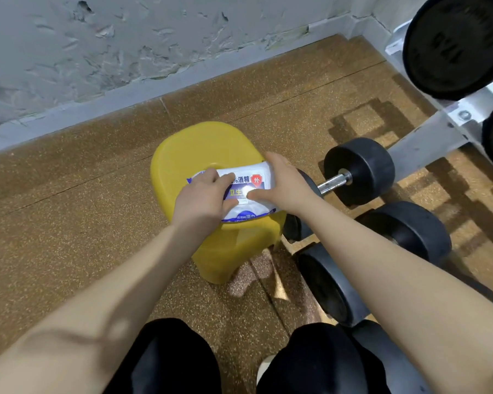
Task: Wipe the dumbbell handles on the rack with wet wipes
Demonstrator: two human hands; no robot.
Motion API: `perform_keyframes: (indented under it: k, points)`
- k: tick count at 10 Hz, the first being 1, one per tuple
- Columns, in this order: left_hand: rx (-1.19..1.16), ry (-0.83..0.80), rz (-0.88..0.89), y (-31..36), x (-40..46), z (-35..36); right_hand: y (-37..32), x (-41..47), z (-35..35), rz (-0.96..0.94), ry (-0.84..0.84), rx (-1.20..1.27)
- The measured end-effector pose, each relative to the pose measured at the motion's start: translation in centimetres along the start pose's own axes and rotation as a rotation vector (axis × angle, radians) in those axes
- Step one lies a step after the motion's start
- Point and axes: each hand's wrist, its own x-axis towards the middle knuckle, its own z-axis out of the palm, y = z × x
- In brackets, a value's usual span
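on a yellow stool (199,146) (cork floor (69,223), peeling wall (97,38)), wipes pack (246,191), both hands' fingers (225,177) gripping it

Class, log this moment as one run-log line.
stage: getting wipe | left hand: on wet wipes pack, fingers at flap | right hand: steadies pack | pack: on yellow stool | dumbbell handle: untouched

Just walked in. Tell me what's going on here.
A person bends over a yellow plastic stool on which a white and blue pack of wet wipes lies. The left hand and the right hand both hold the pack, fingers at its middle label. No wipe is out yet. Black dumbbells with a metal handle lie on the floor, beside a grey metal rack.
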Motion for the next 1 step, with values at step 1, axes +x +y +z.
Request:
perform_keyframes:
  k: [1]
  points:
    - [-0.086, 0.146, 0.089, 0.89, -0.95, 0.50, 0.96, -1.69, -0.27, -0.037, 0.130, 0.144]
